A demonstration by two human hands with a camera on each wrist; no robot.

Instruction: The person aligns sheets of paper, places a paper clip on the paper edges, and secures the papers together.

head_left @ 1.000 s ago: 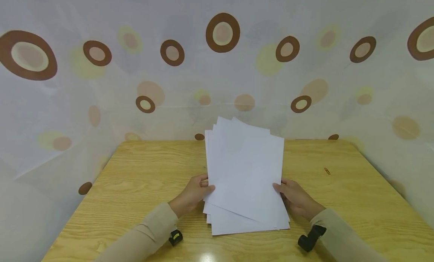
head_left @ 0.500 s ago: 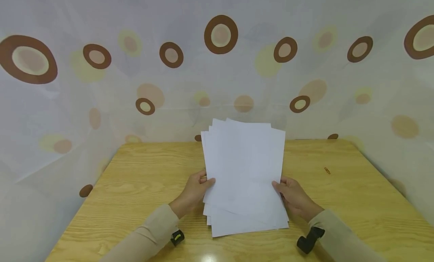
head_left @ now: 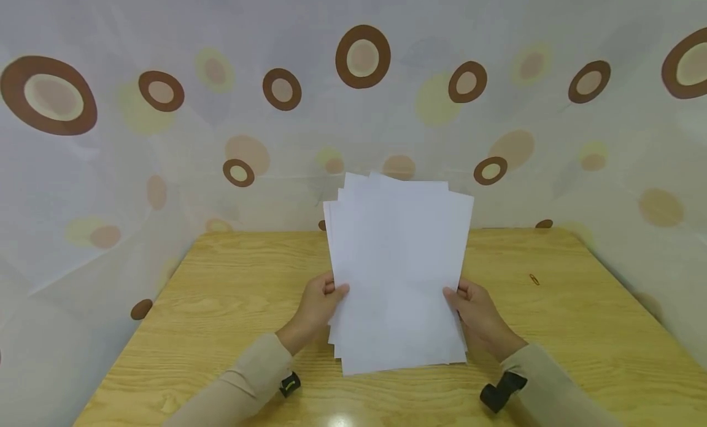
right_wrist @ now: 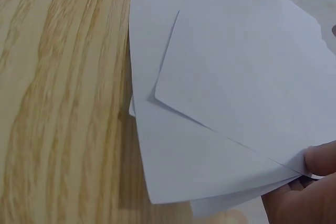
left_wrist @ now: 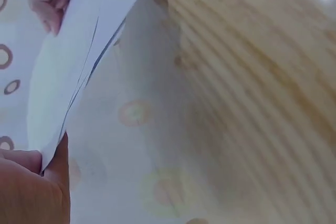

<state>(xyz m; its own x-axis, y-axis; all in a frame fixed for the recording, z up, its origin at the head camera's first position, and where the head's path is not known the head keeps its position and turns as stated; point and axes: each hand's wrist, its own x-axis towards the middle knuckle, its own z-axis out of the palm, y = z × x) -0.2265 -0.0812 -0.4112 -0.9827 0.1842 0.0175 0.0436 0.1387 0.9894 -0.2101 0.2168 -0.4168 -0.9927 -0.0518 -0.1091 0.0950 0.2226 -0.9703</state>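
A loose stack of white paper sheets (head_left: 394,267) is held up in front of me, its corners fanned unevenly at top and bottom. My left hand (head_left: 316,307) pinches the left edge, thumb on the front sheet and fingers behind. On the opposite edge my right hand (head_left: 480,310) grips in the same way. The left wrist view catches the paper (left_wrist: 68,77) nearly edge-on, with gaps between sheets. In the right wrist view a skewed sheet (right_wrist: 247,72) lies over the others, and my right thumb (right_wrist: 321,158) presses near its edge.
The wooden table (head_left: 237,292) spreads beneath the paper. A small orange-red paper clip (head_left: 534,280) lies on it to the right. Behind and at the sides hangs a pale curtain (head_left: 298,132) with brown ring patterns. Black wrist cameras (head_left: 502,392) sit at both cuffs.
Both hands have raised the stack somewhat and tilted it more upright toward me. The overlapping lower edge of the front sheet no longer shows in the head view. The paper clip has stayed put.
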